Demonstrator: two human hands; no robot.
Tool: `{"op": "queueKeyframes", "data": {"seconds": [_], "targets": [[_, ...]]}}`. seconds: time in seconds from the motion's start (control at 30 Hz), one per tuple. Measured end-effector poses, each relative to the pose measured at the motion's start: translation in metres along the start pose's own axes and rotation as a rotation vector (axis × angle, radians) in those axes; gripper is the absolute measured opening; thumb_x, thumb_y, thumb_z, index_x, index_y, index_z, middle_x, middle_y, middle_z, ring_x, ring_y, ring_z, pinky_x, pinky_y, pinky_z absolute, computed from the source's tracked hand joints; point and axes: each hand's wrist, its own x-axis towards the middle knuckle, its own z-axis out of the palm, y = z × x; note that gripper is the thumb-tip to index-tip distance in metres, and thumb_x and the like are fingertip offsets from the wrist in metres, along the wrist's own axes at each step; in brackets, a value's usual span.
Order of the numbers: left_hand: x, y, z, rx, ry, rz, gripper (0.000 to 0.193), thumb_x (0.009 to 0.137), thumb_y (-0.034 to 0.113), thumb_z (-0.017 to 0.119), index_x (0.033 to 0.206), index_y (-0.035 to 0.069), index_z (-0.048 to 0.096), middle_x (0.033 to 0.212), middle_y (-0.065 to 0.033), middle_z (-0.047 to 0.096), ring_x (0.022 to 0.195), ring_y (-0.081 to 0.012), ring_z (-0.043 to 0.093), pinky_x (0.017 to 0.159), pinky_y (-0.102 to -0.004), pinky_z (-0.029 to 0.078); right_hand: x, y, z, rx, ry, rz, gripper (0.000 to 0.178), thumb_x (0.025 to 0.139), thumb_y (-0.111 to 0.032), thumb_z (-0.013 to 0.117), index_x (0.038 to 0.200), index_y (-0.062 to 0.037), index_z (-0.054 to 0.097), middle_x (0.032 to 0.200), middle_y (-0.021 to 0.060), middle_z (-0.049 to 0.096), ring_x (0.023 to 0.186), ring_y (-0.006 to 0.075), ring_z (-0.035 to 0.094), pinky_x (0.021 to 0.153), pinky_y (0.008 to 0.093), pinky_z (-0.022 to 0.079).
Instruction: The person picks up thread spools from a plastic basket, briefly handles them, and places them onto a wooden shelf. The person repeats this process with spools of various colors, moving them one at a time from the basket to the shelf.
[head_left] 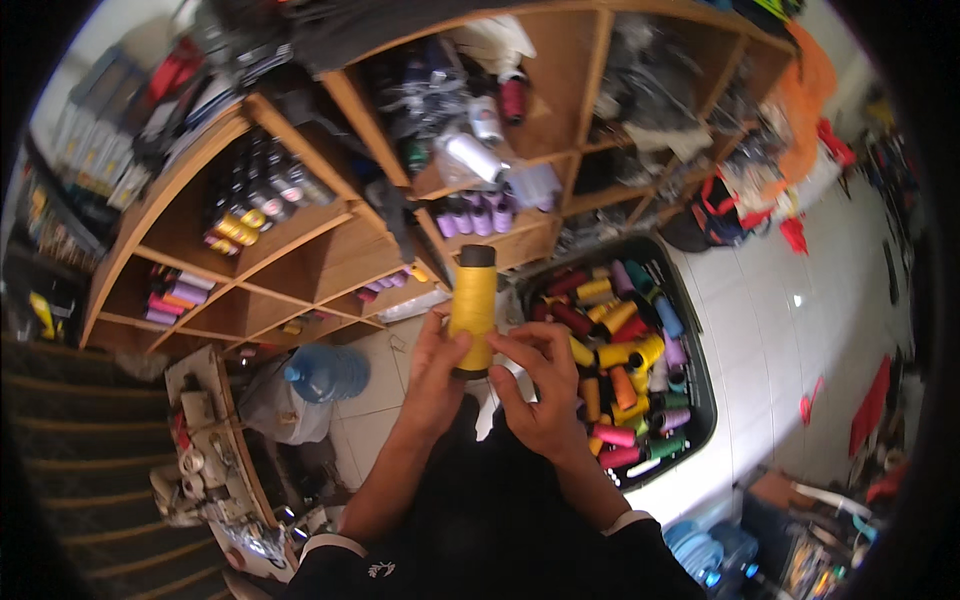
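A tall cone of yellow thread with a dark top and dark base stands upright in front of me. My left hand is closed around its lower left side, thumb lying across the thread. From the other side my right hand reaches to the cone, its index fingertip at the thread near the base. A gap shows between that finger and the thumb below it. Whether a loose thread end lies at the fingertips is too small to see. Just right of my hands sits a dark bin piled with thread cones of many colours.
A wooden cubby shelf curves across the far side, holding purple cones, white cones and plastic-wrapped goods. A blue water jug stands at left, near a sewing machine. Red cloth lies on the tiled floor at right.
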Motion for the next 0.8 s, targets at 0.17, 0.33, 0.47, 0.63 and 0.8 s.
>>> {"op": "queueKeyframes", "data": {"seconds": [0.17,0.33,0.47,0.63,0.8], "targets": [[-0.01,0.019,-0.04,0.071,-0.003,0.113,0.036,0.092,0.009,0.057,0.124,0.007,0.041,0.115,-0.0094,0.057,0.105,-0.0143,0.055,0.089,-0.0293,0.045,0.003,0.004,0.039,0.034,-0.111,-0.007,0.029,0.077,0.001,0.067,0.105,-0.0021,0.065,0.105,0.0142,0.062,0.097,0.0268,0.061,0.084,0.0352,0.049],[-0.037,0.045,-0.082,0.191,0.046,0.281,0.041,0.088,0.007,0.065,0.122,0.005,0.043,0.117,-0.0105,0.057,0.106,-0.0171,0.056,0.09,-0.0314,0.047,-0.005,-0.011,0.088,0.266,-0.241,0.116,0.037,0.077,0.003,0.068,0.112,0.0,0.06,0.107,0.0125,0.062,0.096,0.0206,0.061,0.081,0.0301,0.05],[-0.073,0.062,-0.131,0.335,0.205,0.4,0.044,0.085,0.008,0.069,0.12,0.003,0.045,0.115,-0.0111,0.058,0.107,-0.019,0.057,0.088,-0.0343,0.049,-0.01,-0.029,0.139,0.367,-0.409,0.118,0.038,0.077,0.004,0.068,0.114,0.001,0.058,0.109,0.0127,0.06,0.096,0.0187,0.06,0.079,0.0293,0.05],[-0.132,0.093,-0.195,0.316,0.399,0.482,0.045,0.084,0.006,0.069,0.122,0.003,0.045,0.114,-0.0113,0.058,0.108,-0.02,0.057,0.09,-0.0362,0.05,-0.026,-0.068,0.22,0.402,-0.614,0.003,0.037,0.078,0.003,0.069,0.113,0.0009,0.058,0.108,0.0123,0.06,0.095,0.0192,0.06,0.079,0.0297,0.051],[-0.208,0.129,-0.264,0.276,0.567,0.524,0.044,0.084,0.004,0.067,0.123,0.001,0.046,0.114,-0.0104,0.057,0.111,-0.019,0.055,0.093,-0.0367,0.048,-0.067,-0.107,0.314,0.529,-0.77,0.005,0.036,0.077,0.004,0.069,0.112,0.001,0.059,0.107,0.0124,0.06,0.096,0.0188,0.061,0.08,0.0297,0.051]]}}
